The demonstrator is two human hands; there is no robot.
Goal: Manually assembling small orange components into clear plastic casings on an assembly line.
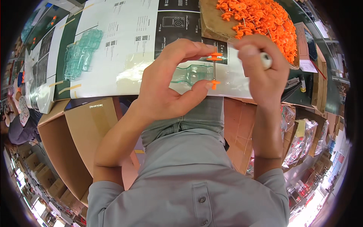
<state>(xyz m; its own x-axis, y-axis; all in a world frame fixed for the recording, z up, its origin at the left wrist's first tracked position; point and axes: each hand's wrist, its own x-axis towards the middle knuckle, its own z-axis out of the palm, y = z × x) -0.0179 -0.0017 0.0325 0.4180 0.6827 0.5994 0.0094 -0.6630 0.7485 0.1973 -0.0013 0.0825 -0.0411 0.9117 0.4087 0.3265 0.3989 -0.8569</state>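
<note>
Between the thumb and fingertips of my left hand (162, 87) a thin metal axle (214, 71) stands upright in the picture, with an orange plastic piece at each end. My right hand (262, 73), smeared by motion, is closed to the right of it, apart from the axle. A round white end of a tool (266, 60) sticks out of that fist; the rest of the tool is hidden. Behind my left hand lies a clear green plastic shell (194, 74), partly covered by the hand. Several more green shells (83, 53) lie at the left of the table.
A heap of orange axle pieces (261, 28) fills a cardboard tray (213, 28) at the far right. Printed white and black sheeting (124, 41) covers the table. Open cardboard boxes (92, 125) stand below the near edge. Bagged parts (302, 140) sit at lower right.
</note>
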